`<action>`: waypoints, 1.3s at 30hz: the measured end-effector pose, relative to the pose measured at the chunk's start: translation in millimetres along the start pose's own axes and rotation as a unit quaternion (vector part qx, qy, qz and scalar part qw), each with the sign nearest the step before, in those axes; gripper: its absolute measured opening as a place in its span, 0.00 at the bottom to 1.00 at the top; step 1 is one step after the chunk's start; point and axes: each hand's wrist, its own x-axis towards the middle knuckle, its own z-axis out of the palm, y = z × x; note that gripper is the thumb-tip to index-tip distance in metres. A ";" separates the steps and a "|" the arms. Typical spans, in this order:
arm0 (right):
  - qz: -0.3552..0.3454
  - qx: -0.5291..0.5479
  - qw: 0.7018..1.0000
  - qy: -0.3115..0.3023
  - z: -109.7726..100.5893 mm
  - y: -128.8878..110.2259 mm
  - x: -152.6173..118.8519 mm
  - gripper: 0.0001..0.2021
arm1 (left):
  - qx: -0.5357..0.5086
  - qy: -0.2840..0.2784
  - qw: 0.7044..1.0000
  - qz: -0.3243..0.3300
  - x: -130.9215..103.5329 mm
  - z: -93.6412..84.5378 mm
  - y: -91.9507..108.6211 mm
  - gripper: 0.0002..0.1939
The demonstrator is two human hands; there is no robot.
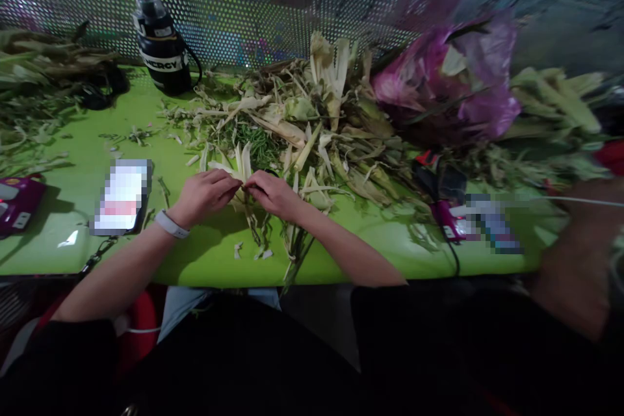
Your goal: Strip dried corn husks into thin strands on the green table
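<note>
My left hand [207, 196] and my right hand [273, 194] meet over the near part of the green table [195, 266]. Both are closed, their fingertips pinched together on a bit of dried plant whose exact kind the fingers hide. Pale strips of husk [242, 159] stand up just beyond the fingers, and withered leaves [256, 227] hang or lie below them. A small heap of thin green pieces [253, 145] lies behind my hands. Past it spreads a large pile of dry husks and stalks [292, 123].
A phone [121, 198] lies left of my hands, near a purple box [19, 205]. A black bottle [163, 52] stands behind. At the right are a pink plastic bag [448, 84], a second phone [500, 224] and another person's arm [580, 260]. A perforated panel [273, 6] borders the back.
</note>
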 end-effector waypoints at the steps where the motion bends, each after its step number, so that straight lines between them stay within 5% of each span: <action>1: 0.002 0.000 1.000 0.000 0.2 -0.4 -0.4 0.08 | -0.003 -0.005 1.000 0.005 0.2 -0.4 -0.5 0.08; 12: 0.037 -0.009 0.998 -0.057 -1.4 -10.5 -0.8 0.08 | -0.033 -0.060 0.998 -0.017 -0.3 -4.6 -1.2 0.08; 17: 0.110 0.080 0.988 -0.073 -0.3 -14.7 0.6 0.04 | -0.019 -0.084 0.996 -0.020 0.3 -6.6 -2.4 0.10; 23: 0.282 0.342 0.889 -0.112 3.0 -15.1 2.5 0.07 | -0.068 -0.096 0.993 -0.003 1.3 -10.0 -4.0 0.10; 28: 0.351 0.428 0.818 -0.154 1.4 -12.3 4.5 0.10 | -0.111 -0.118 0.987 0.017 2.8 -13.2 -3.9 0.09; 39: 0.371 0.440 0.812 -0.102 1.6 -7.0 7.4 0.18 | -0.107 -0.157 0.981 0.044 3.7 -10.6 -0.1 0.13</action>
